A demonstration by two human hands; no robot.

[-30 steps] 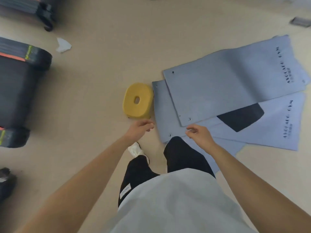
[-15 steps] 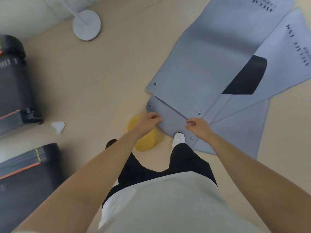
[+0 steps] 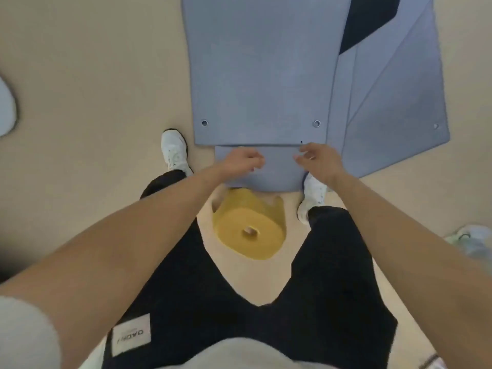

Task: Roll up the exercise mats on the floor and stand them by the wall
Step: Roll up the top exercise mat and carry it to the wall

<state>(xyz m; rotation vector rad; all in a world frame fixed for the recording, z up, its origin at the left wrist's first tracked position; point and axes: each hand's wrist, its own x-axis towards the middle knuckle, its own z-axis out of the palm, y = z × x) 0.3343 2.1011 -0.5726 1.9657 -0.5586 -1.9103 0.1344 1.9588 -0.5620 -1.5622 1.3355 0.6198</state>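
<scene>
Several grey-blue exercise mats lie flat and overlapping on the beige floor. The top mat [image 3: 261, 75] has two metal eyelets near its near edge. A second mat [image 3: 277, 171] sticks out from under that edge. More mats [image 3: 399, 115] fan out to the right, and a black patch [image 3: 367, 20] shows at the top. My left hand [image 3: 243, 162] hovers over the second mat's end with its fingers loosely curled, holding nothing. My right hand [image 3: 316, 161] is at the top mat's near right corner with its fingers apart.
A yellow foam stool [image 3: 250, 227] with a centre hole stands between my legs, touching the second mat's end. My white shoes [image 3: 174, 150] [image 3: 312, 198] flank the mats' near edge. A white round base [image 3: 5, 107] is at far left. Another pale shoe [image 3: 471, 238] is at the right.
I have turned and stepped to face the mats' short end, straddling the yellow stool. Both hands stayed low and close together, now over the near edges of the mats.
</scene>
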